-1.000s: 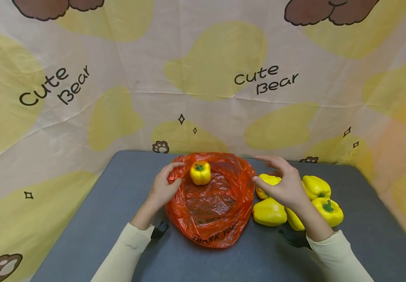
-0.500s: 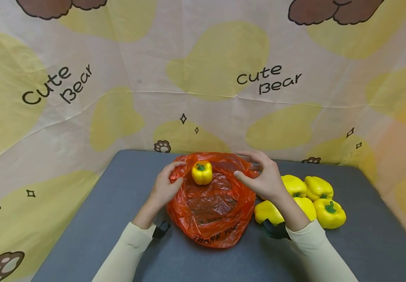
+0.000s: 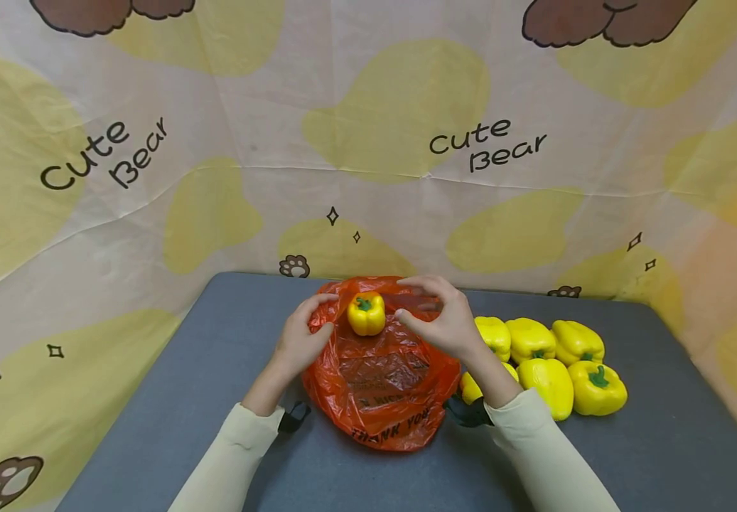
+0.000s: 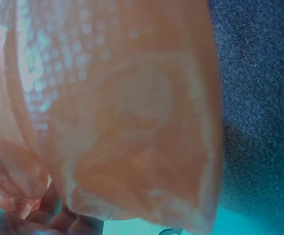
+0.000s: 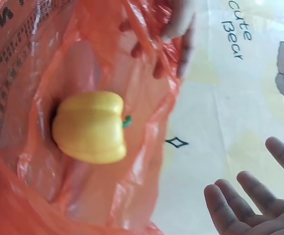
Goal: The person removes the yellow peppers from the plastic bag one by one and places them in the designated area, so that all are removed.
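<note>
A red plastic bag [image 3: 381, 370] with black "THANK YOU" lettering lies spread open-mouthed on the table. Inside, near its far side, sits a yellow bell pepper [image 3: 366, 314] with a green stem. My left hand [image 3: 300, 331] grips the bag's left rim; in the right wrist view its fingers show through the thin plastic. Over the bag's right side, my right hand [image 3: 441, 320] holds nothing, its fingers [image 5: 267, 196] spread apart from the thumb. The left wrist view is mostly filled by the bag's plastic [image 4: 132, 137].
Several more yellow bell peppers [image 3: 546, 384] are grouped on the grey table [image 3: 266, 306] right of the bag, some partly hidden by my right forearm. A printed cloth [image 3: 374, 128] hangs behind the table and along its sides.
My right hand has moved left, from above the grouped peppers to over the bag's right side, uncovering more of the peppers. The left hand stays at the rim.
</note>
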Available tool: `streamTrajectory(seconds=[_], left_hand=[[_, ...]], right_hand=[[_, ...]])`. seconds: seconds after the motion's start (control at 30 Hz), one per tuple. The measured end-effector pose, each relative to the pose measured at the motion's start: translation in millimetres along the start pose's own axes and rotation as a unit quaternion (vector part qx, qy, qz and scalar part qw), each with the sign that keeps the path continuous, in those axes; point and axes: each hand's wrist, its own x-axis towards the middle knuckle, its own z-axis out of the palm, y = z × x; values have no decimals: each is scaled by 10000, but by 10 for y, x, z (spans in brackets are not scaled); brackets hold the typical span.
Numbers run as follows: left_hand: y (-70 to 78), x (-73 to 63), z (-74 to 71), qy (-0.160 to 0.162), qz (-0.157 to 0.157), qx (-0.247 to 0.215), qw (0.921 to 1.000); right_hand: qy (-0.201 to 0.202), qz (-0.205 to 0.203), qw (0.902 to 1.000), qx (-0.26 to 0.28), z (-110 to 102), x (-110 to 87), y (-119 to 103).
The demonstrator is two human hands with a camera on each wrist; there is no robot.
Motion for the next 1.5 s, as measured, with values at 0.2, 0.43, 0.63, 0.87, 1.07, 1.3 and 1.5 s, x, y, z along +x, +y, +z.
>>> streamTrajectory(seconds=[0.2,0.43,0.63,0.87,1.07,1.3,1.5], left_hand=[[0,2,23,13,-20,6,10000],[9,1,36,26,-20,-56,10000],[26,-5,37,78,-2,-7,10000],[32,-5,39,95,-48,-18,9999],[43,-4,45,94,-82,-1,9999],[41,-5,55,31,-61,-3,10000],[39,-7,59,13,-68,-40,10000]], right_hand=[[-172,141,9995,212,163,56,88],[-257,227,9984,451,363,115,203],[-418,448,9968,504,504,168,315],[-476,807,9951,311,620,196,400],[-507,1035,9933,101,703,209,467],[-434,1044,9936,-73,768,213,534],[-413,1102,9928,-235,802,237,574]])
